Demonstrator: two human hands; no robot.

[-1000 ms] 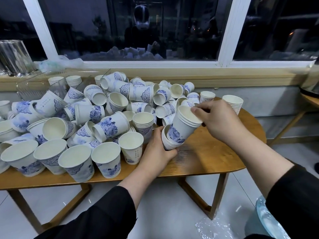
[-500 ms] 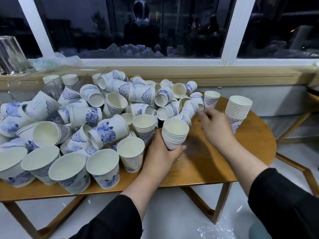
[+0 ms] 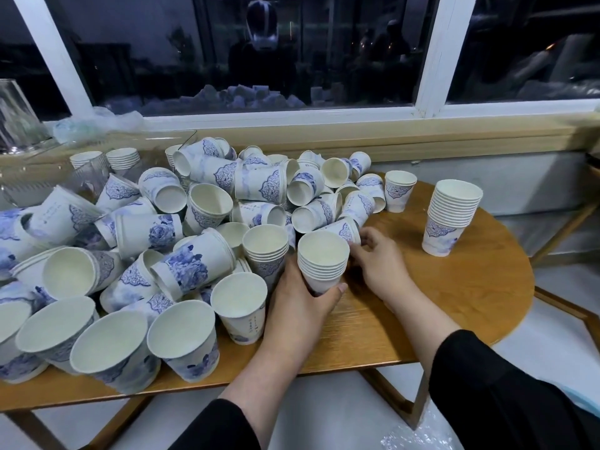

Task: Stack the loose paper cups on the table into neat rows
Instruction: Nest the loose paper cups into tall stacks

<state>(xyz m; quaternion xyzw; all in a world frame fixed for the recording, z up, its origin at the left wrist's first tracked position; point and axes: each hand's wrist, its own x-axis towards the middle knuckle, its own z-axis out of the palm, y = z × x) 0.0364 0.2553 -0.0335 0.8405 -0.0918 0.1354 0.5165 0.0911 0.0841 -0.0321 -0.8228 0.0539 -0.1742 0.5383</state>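
Note:
A heap of white paper cups (image 3: pixel 201 203) with blue prints covers the left and middle of the wooden table (image 3: pixel 454 297). My left hand (image 3: pixel 302 306) grips the base of a small upright stack of cups (image 3: pixel 321 258) at the heap's near right edge. Just right of it, my right hand (image 3: pixel 380 264) reaches into the heap, its fingers around a cup lying on its side (image 3: pixel 344 228). A taller finished stack (image 3: pixel 449 216) stands alone at the table's right. Another short stack (image 3: pixel 266 248) stands left of the held one.
Several single upright cups (image 3: pixel 181 339) line the table's front left edge. One short stack (image 3: pixel 399 190) stands at the heap's far right. A window sill with a glass container (image 3: pixel 16 121) and plastic wrap runs behind. The table's rounded right end drops to a white floor.
My right hand has drawn back toward the held stack and closed on a lying cup. My left hand keeps its grip on the stack, now upright after being tilted a second ago.

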